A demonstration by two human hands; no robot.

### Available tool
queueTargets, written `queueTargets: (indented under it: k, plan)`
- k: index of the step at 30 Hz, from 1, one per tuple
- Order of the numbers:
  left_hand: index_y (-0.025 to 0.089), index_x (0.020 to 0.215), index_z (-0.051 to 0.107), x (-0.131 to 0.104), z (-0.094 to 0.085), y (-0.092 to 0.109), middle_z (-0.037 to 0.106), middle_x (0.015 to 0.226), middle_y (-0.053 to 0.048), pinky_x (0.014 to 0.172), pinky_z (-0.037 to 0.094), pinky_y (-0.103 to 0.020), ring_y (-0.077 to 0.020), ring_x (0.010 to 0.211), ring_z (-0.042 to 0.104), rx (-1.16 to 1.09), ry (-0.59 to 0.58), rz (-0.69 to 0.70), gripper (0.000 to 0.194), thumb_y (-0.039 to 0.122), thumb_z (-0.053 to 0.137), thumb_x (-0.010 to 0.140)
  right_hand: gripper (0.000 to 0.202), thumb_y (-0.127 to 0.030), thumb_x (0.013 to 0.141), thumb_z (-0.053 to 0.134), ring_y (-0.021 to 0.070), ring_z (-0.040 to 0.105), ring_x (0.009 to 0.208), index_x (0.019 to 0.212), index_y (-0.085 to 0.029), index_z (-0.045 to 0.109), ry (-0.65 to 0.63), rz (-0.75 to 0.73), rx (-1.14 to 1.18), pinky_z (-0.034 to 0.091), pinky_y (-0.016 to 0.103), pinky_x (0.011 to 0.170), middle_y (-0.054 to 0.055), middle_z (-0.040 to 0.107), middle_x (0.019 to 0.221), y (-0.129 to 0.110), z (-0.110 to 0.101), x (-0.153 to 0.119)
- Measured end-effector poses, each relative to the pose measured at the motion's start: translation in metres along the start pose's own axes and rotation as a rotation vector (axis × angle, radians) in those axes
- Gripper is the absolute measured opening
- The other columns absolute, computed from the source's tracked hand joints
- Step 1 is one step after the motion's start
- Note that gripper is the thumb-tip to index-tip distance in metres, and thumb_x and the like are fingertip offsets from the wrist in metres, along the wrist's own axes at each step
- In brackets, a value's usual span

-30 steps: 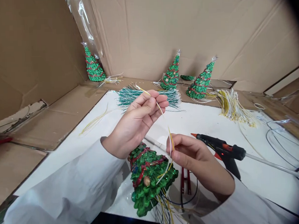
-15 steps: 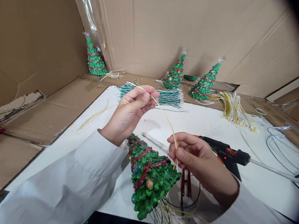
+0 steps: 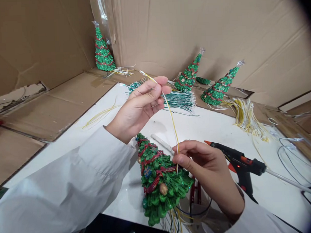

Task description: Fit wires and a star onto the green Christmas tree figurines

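Note:
A thin yellow-and-white wire pair (image 3: 172, 120) runs between my hands, bowed slightly to the right. My left hand (image 3: 147, 101) pinches it near its upper end, where a small pale tip sticks out past the fingers. Lower down, my right hand (image 3: 198, 162) grips the wire between thumb and fingers, its loose end hanging just below. Beneath the hands a green Christmas tree figurine (image 3: 162, 179) lies on its side, with red garlands and coloured ornaments. Yellow, white and dark wires (image 3: 174, 221) come out of its base.
A black-and-orange glue gun (image 3: 242, 161) lies at right, its red light on. Red-handled pliers (image 3: 196, 191) are partly hidden by my right hand. Behind are a green wire bundle (image 3: 182, 101), a yellow-white wire bundle (image 3: 243, 116) and upright trees (image 3: 218, 87) against cardboard walls.
My left hand has risen slightly, and more of the wire's tip shows above it. My right hand has shifted a little down the wire. The view has moved slightly.

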State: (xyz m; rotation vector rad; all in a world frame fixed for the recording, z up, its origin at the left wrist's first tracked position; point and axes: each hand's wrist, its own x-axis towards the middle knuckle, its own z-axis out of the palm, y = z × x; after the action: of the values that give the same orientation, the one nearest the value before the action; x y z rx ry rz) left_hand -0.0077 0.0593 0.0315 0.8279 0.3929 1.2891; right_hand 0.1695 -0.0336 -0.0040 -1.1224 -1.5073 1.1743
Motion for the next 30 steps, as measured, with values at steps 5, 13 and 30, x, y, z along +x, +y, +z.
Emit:
queueTargets:
  k: [5, 13, 30]
  plan:
    - [0.019, 0.083, 0.071, 0.001, -0.002, -0.001, 0.068, 0.075, 0.005, 0.054, 0.050, -0.010, -0.0004, 0.052, 0.058, -0.035, 0.045, -0.046, 0.029, 0.008, 0.048, 0.097, 0.003, -0.026, 0.081, 0.073, 0.0113, 0.053, 0.063, 0.081, -0.024, 0.071, 0.018, -0.142, -0.195, 0.042, 0.025, 0.057, -0.002, 0.063, 0.069, -0.003, -0.001, -0.001]
    - [0.020, 0.085, 0.072, -0.002, -0.005, -0.003, 0.068, 0.075, 0.005, 0.059, 0.051, -0.011, -0.0013, 0.055, 0.058, -0.068, -0.053, -0.052, 0.027, 0.010, 0.049, 0.096, 0.006, -0.023, 0.083, 0.071, 0.0117, 0.050, 0.064, 0.082, -0.025, 0.066, -0.066, -0.211, -0.175, 0.040, 0.027, 0.058, -0.002, 0.060, 0.070, -0.002, -0.006, -0.005]
    - [0.023, 0.124, 0.063, -0.009, -0.004, 0.018, 0.067, 0.125, -0.002, 0.088, 0.049, -0.023, -0.0237, 0.113, 0.062, 1.118, -1.019, -0.540, 0.058, 0.041, 0.079, 0.071, 0.011, -0.027, 0.077, 0.077, 0.0100, 0.058, 0.059, 0.072, -0.026, 0.068, 0.101, -0.041, 0.033, 0.046, 0.021, 0.055, -0.003, 0.065, 0.066, 0.000, -0.008, -0.005]
